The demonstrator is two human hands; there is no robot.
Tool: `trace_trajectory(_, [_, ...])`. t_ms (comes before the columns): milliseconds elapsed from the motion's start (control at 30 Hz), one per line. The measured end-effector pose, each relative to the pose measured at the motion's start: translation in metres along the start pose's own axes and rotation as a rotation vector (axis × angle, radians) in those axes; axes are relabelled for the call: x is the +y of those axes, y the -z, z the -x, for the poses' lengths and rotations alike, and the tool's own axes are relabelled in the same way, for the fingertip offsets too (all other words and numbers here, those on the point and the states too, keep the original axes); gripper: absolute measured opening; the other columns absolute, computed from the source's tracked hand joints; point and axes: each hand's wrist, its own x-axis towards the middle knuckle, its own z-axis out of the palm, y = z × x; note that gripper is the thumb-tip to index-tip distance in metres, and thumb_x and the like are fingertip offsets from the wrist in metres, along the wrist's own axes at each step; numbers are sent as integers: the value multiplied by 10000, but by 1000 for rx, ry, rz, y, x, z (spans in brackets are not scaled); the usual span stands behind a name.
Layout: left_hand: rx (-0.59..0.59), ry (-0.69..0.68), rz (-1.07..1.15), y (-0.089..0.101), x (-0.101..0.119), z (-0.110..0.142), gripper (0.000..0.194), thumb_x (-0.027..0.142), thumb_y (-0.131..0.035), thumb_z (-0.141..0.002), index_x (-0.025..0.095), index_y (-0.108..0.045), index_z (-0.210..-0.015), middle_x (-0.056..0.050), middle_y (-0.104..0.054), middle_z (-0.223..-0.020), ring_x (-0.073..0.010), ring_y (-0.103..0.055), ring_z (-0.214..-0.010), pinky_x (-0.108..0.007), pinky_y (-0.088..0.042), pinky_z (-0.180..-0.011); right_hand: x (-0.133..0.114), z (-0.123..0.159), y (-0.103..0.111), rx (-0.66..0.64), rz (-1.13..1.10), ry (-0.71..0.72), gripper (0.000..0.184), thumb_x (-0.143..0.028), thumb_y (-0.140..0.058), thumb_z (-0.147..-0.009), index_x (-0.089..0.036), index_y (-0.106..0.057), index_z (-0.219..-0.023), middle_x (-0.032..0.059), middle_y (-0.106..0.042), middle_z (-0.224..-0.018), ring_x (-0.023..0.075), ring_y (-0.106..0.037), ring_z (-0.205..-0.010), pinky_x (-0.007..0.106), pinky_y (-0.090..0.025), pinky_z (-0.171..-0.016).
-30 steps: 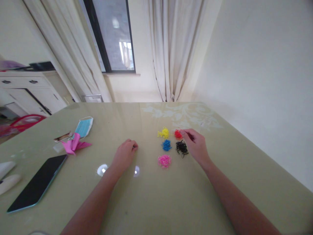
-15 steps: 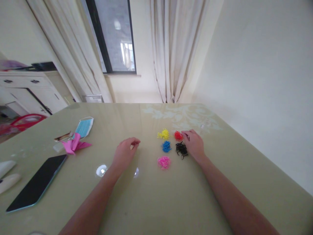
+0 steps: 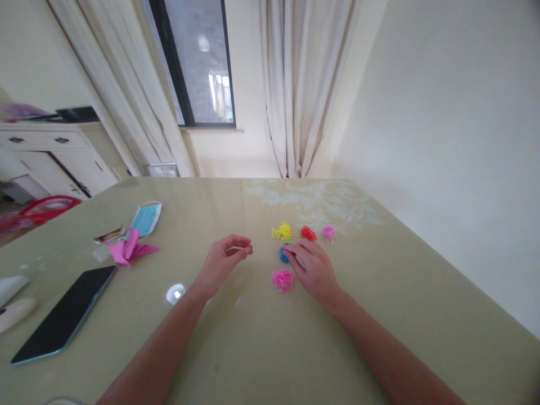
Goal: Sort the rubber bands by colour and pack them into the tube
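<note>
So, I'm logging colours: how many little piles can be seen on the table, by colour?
Yellow pile: 1
Red pile: 1
Blue pile: 1, partly covered
Pink pile: 1
Total: 4 in sight; the right hand could hide more.

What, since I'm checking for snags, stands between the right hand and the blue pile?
Nothing visible: the right hand is at the blue pile, partly covering it; whether they touch is unclear. The yellow pile lies beyond and the pink pile nearer, neither in between.
</note>
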Motion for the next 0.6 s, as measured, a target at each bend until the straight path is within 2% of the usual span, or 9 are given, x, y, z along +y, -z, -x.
trace_trajectory(200, [-37, -5, 207, -9, 4, 8, 409, 462, -883, -726, 188, -732, -989, -71, -804, -916, -217, -759, -888, -348, -594, -839, -5, -1, -1, -22, -14, 27, 230, -306, -574, -1046, -216, -751, -929, 60, -713, -849, 222, -653, -803, 355, -485, -777])
trace_trajectory(333, [-49, -12, 303, -18, 5, 9, 365, 442, -886, -738, 197, -728, -957, -56, -808, -898, -213, -769, -914, -337, -600, -854, 0, -1, -4, -18, -51, -35, 248, -318, -561, -1045, -218, -720, -883, 52, -696, -827, 213, -644, -793, 343, -481, -762])
trace_trajectory(433, [-75, -28, 254, -31, 7, 3, 336, 435, -869, -751, 194, -744, -949, -68, -817, -926, -216, -768, -925, -349, -597, -879, 7, -4, -3, 42, -95, -126, 247, -313, -559, -1035, -215, -692, -852, 43, -673, -797, 206, -624, -756, 332, -467, -726])
trace_trajectory(600, [-78, -96, 31, -65, 8, -22, 232, 353, -836, -734, 184, -779, -883, -80, -820, -909, -222, -759, -861, -362, -592, -866, 22, -11, 3, 188, -141, -269, 269, -319, -549, -1020, -210, -642, -793, 28, -636, -750, 185, -576, -690, 312, -420, -664])
